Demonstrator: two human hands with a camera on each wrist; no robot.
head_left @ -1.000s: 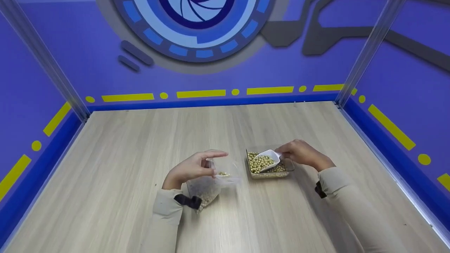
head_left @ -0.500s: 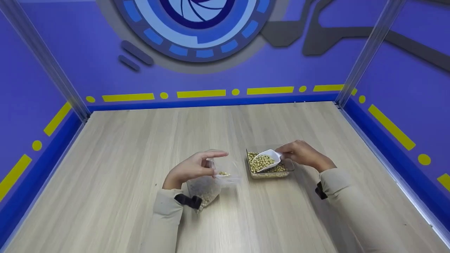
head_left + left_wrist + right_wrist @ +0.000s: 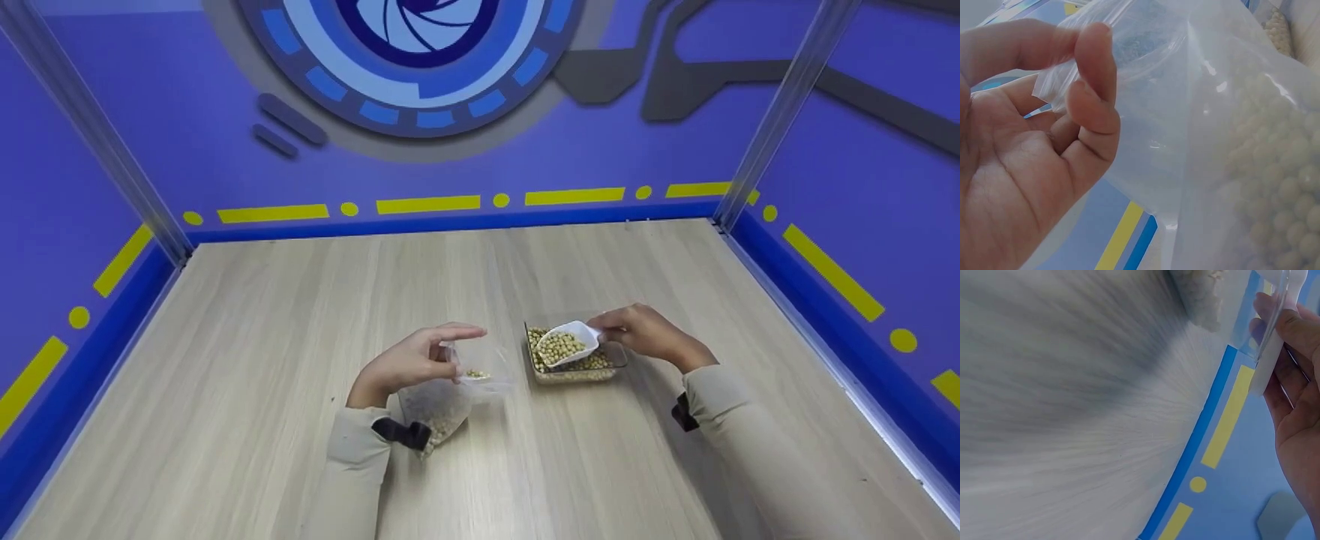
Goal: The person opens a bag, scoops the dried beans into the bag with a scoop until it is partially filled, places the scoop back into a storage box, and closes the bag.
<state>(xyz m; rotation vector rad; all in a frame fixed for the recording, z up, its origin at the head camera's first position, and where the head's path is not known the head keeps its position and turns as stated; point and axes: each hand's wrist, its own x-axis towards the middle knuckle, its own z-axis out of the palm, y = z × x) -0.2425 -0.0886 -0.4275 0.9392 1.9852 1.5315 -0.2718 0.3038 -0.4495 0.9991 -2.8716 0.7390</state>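
Note:
My left hand holds the rim of a clear zip bag between thumb and curled fingers, and the bag's mouth gapes to the right. Pale round beans fill its lower part. My right hand grips the handle of a white scoop, which is heaped with yellowish beans. The scoop is tilted over the glass container, whose beans lie below and around it. In the right wrist view, fingers and thumb close on the white handle beside the glass wall.
A wood-grain table carries the bag and the container side by side near its middle. Blue panels with yellow marks enclose the back and both sides. Black straps circle both wrists.
The loaded scoop has risen slightly and shows more of its front edge above the container's beans. My left hand and the bag stay nearly still. The head view has shifted slightly.

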